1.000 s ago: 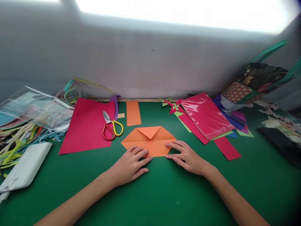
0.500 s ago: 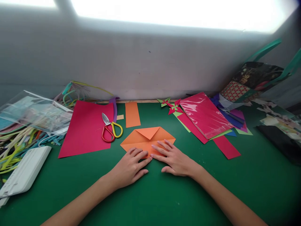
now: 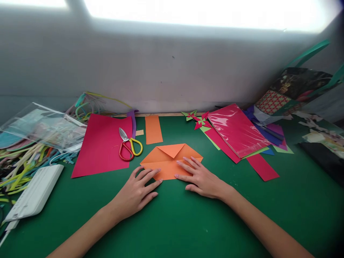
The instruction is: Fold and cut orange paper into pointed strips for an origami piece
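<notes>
Head view: folded orange paper sheet with a small triangular flap (image 3: 166,172) lies flat on the green surface (image 3: 172,222), centred ahead of the person, its outer corners pointing left and right. Left hand (image 3: 141,190) rests at the lower-left portion, fingers slightly bent and spread, gripping nothing; right hand (image 3: 202,179) lies over the right half, fingers fanned, likewise gripping nothing. Both thumbs sit off the near edge. Green surface spreads between the forearms, and a narrower band separates the far edge from the orange paper rectangle (image 3: 153,129). Left side is tighter: red-and-yellow-handled metal scissors (image 3: 124,135), lying partly on the large red paper sheet (image 3: 99,147), are near the left corner. Versus half a second ago: left fingertips, then meeting the right index finger mid-edge, have shifted left, exposing the near edge between the hands; right hand nearly unchanged.
</notes>
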The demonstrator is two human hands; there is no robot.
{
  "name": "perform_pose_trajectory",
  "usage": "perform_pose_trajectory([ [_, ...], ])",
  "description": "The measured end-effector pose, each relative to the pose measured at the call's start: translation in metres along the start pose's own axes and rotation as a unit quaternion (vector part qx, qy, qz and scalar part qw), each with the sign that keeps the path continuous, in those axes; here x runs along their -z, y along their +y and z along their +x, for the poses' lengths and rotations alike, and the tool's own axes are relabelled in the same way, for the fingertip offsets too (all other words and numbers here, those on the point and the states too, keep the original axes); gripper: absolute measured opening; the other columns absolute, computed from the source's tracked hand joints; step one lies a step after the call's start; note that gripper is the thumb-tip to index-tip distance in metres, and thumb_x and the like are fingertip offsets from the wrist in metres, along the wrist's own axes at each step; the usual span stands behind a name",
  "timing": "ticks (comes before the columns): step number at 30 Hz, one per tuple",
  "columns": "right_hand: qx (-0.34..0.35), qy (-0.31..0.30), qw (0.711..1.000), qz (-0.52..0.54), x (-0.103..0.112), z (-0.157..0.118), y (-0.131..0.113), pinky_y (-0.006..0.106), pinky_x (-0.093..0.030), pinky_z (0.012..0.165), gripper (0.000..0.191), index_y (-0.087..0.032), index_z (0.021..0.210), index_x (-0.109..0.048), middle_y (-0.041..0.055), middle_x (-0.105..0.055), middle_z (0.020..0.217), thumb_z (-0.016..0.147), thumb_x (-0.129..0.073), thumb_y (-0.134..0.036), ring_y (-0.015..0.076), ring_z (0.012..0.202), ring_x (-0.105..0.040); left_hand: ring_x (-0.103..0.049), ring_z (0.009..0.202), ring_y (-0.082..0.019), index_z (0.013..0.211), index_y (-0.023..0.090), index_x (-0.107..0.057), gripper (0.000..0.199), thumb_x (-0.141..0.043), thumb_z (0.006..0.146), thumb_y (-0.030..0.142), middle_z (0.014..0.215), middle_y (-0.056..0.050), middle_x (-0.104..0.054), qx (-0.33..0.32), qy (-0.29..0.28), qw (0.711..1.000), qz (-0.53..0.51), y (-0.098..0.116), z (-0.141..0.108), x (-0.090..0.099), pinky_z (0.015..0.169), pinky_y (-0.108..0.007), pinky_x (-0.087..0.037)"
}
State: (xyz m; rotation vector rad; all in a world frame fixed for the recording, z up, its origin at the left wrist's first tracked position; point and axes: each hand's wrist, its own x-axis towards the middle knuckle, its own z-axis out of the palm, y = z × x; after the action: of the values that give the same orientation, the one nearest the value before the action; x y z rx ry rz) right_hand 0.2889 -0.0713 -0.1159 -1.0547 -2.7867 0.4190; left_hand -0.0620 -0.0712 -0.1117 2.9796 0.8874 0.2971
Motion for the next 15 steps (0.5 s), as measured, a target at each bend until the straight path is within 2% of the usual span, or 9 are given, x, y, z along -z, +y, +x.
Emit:
perform_pose_trajectory([
  [5, 0.001, -0.002, 1.0, 0.002, -0.001, 0.0, 0.0, 0.065, -0.023, 0.128, 0.057, -0.041, 0.161, -0.043, 0.0026, -0.021, 0.177, 0.107, -0.056, -0.048, 0.0386, 0.161, -0.02, -0.051, 0.142, -0.031, 0.144, 0.032, -0.062, 0.04, -0.058, 0.105, 0.034, 0.166, -0.006, -0.044, 0.015, 0.002, 1.0, 0.018, -0.011, -0.021, 0.004, 0.125, -0.06, -0.027],
  [8, 0.004, 0.005, 1.0, 0.003, -0.001, 0.001, 0.0, 0.066, -0.025, 0.127, 0.056, -0.04, 0.161, -0.043, 0.0039, -0.022, 0.176, 0.107, -0.056, -0.047, 0.0393, 0.161, -0.021, -0.05, 0.144, -0.032, 0.139, 0.027, -0.065, 0.035, -0.06, 0.104, 0.032, 0.165, -0.007, -0.046, 0.005, 0.017, 1.0, 0.015, -0.01, -0.02, 0.007, 0.126, -0.059, -0.028],
  [12, 0.005, 0.014, 1.0, 0.001, 0.0, 0.001, -0.001, 0.066, -0.028, 0.126, 0.055, -0.039, 0.16, -0.045, 0.0042, -0.025, 0.175, 0.107, -0.056, -0.046, 0.0386, 0.16, -0.023, -0.056, 0.139, -0.029, 0.116, 0.018, -0.07, 0.018, -0.057, 0.105, 0.022, 0.152, -0.011, -0.059, -0.03, 0.074, 0.996, -0.03, 0.001, 0.009, 0.004, 0.122, -0.051, -0.04],
  [15, 0.01, 0.023, 1.0, -0.007, 0.0, 0.001, -0.002, 0.066, -0.03, 0.126, 0.054, -0.038, 0.161, -0.044, 0.0053, -0.028, 0.174, 0.108, -0.055, -0.045, 0.0382, 0.16, -0.025, -0.061, 0.131, -0.028, 0.13, 0.014, -0.064, 0.027, -0.057, 0.106, 0.025, 0.139, -0.014, -0.067, -0.048, 0.076, 0.995, -0.046, 0.01, 0.04, -0.003, 0.112, -0.045, -0.05],
])
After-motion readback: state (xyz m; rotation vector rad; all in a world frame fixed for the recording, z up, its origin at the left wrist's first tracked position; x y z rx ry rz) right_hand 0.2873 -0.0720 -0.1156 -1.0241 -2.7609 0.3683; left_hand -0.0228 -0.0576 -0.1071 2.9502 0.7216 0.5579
